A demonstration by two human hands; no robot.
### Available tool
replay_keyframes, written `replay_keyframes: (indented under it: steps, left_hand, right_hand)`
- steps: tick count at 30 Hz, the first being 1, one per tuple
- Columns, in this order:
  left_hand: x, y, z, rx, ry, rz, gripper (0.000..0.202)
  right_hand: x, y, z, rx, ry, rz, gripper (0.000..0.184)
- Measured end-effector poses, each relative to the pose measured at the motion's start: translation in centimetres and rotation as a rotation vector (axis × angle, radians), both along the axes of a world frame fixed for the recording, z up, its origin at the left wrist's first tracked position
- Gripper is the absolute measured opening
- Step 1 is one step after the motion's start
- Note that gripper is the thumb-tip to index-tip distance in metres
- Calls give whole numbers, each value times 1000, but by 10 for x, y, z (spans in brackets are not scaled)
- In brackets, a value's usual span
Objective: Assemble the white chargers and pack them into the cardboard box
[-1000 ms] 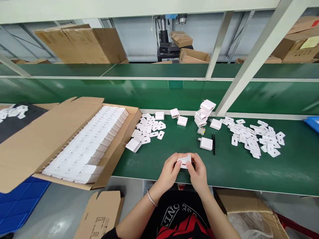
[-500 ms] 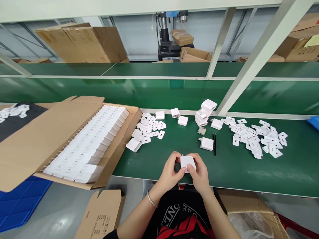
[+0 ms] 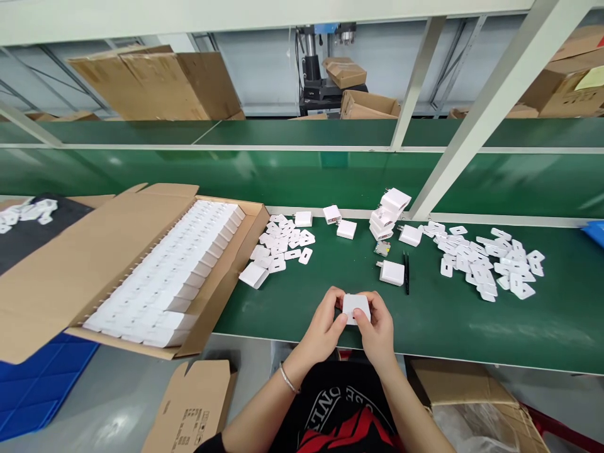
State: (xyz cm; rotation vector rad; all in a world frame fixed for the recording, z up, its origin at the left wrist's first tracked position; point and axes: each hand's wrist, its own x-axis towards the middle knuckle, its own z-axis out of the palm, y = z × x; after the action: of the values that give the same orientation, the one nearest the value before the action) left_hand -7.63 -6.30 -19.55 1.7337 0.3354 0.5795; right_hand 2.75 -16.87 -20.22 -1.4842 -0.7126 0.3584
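Observation:
Between both hands, above the front part of the green table, is a white plug-in charger (image 3: 355, 304). My left hand (image 3: 326, 319) is closed on its left side, thumb at the lower edge. On the right side my right hand (image 3: 377, 325) grips it, with the thumb lying over the face. The fingers behind the charger are hidden. Just beyond the hands lie another white charger (image 3: 392, 273) with its prongs to the left, black tweezers (image 3: 406, 274) beside it, and a small circuit board (image 3: 382, 248).
An open carton (image 3: 257, 217) of white chargers stands on the left. Loose white cover plates (image 3: 280, 239) lie beside it, and a larger pile of plates (image 3: 476, 264) on the right. Stacked chargers (image 3: 389, 211) stand near the slanted post (image 3: 472, 145). An open box (image 3: 467, 380) sits below the table edge.
The charger has tilted slightly between my hands, and my thumbs have shifted a little along its lower edge. Everything else on the table is as before.

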Motion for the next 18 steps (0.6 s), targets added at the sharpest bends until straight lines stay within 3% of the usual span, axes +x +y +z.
replay_keyframes:
  steps: [9, 18]
  left_hand:
    - [0, 0, -5, 34, 14, 67, 38]
    - [-1, -3, -10, 31, -13, 98, 39]
  right_hand:
    - [3, -5, 7, -30, -81, 62, 34]
    - [0, -4, 7, -14, -94, 33, 35]
